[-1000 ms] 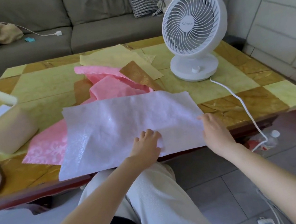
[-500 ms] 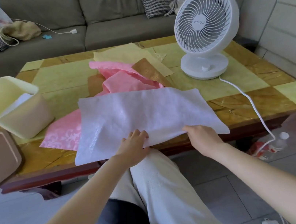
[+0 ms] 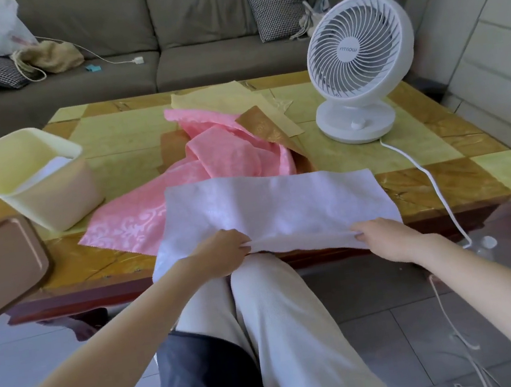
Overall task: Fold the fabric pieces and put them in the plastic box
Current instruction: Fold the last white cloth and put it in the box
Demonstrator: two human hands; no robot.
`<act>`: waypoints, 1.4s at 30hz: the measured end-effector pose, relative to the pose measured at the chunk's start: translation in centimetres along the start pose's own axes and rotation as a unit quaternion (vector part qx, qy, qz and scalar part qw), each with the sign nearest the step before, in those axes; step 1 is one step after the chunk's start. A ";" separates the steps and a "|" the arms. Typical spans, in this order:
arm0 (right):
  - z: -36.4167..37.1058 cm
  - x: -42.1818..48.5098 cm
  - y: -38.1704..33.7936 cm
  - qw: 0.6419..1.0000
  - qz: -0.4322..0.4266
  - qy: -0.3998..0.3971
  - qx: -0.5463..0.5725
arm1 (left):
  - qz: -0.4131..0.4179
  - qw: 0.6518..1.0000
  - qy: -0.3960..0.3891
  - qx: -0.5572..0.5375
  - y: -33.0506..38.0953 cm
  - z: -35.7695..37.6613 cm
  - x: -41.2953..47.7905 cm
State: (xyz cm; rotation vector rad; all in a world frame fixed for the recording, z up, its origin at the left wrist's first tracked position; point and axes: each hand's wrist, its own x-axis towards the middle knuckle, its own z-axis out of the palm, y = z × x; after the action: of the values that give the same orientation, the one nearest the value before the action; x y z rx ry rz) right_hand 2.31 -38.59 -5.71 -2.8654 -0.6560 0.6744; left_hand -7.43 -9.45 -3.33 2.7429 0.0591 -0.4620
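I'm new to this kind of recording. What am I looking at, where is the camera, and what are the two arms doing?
There is no machine here. A person wears one wide-angle camera on the head, so the single view looks down along their own arms and legs. They sit at a low table. The left hand and the right hand each pinch the near edge of a white fabric and raise it slightly. That grip probably starts a fold. Behind it lie a pink fabric, a brown fabric and a yellow fabric, all unfolded. The cream plastic box stands on the left with something white already inside. The white fan on the right is just nearby and not part of the job.
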 end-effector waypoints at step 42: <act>1.2 10.1 -15.4 0.964 -0.212 0.157 -0.007 | -0.033 0.955 0.252 0.154 -4.8 -5.0 10.8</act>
State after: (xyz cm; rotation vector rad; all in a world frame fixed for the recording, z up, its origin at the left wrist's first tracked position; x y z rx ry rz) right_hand 4.01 -20.29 -7.50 -2.6189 -1.1653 0.1479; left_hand 3.84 -3.42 -4.02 3.1016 0.2243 0.2460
